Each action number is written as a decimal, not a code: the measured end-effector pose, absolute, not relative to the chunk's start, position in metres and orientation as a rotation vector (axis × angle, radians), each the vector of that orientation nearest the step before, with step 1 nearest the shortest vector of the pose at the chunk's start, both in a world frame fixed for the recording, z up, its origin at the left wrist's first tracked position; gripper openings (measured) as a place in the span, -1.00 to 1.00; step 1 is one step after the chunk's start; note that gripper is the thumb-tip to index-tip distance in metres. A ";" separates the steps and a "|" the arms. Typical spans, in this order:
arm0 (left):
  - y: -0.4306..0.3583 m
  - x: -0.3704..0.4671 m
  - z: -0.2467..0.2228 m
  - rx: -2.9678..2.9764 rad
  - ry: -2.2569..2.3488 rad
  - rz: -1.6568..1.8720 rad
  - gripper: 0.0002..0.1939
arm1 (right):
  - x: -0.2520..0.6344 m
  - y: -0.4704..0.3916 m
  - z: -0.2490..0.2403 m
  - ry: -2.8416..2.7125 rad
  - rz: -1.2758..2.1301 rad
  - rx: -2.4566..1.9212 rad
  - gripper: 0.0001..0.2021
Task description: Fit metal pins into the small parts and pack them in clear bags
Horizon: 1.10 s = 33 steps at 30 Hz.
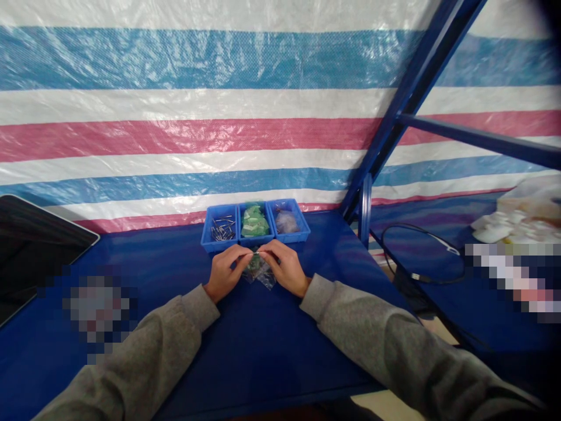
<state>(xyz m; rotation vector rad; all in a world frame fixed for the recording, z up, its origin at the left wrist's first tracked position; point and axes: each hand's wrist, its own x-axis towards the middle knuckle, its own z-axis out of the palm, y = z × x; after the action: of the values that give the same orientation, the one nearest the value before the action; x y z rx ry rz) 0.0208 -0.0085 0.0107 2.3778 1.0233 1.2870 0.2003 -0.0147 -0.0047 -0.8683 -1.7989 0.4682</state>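
My left hand (pixel 227 272) and my right hand (pixel 286 268) meet over the table in front of a row of blue bins. Between thumbs and forefingers, both pinch the top edge of a small clear plastic bag (pixel 265 277). Something green shows inside or behind that bag; the fingers partly cover it. Just beyond are three joined bins: the left bin (pixel 204 234) has thin metal pieces (pixel 223 228) in it, the middle bin (pixel 255 239) has green packets (pixel 254 220), and the right bin (pixel 293 238) has clear plastic bags (pixel 287 222).
A dark flat screen (pixel 30 251) with a pale rim lies at the left of the blue table (pixel 263 362), near a pixelated item (pixel 96 307). On the right stand a blue metal frame (pixel 405 105), a black cable (pixel 421 276) and white plastic bags (pixel 521 216). Striped sheeting (pixel 197 134) hangs behind.
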 end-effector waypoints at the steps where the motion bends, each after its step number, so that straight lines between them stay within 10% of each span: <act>1: -0.008 0.021 0.011 2.373 1.015 1.288 -0.89 | 0.200 -0.015 -0.005 -1.806 0.472 -0.863 -0.82; 33: -0.007 0.016 0.008 2.440 0.973 1.178 -0.80 | 0.201 -0.014 -0.009 -1.958 0.479 -0.869 -0.72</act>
<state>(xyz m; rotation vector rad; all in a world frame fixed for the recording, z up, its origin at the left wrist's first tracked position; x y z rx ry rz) 0.0163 -0.0067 0.0079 2.4405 0.9725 1.1782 0.2012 -0.0145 -0.0094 -0.8692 -1.9576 0.4790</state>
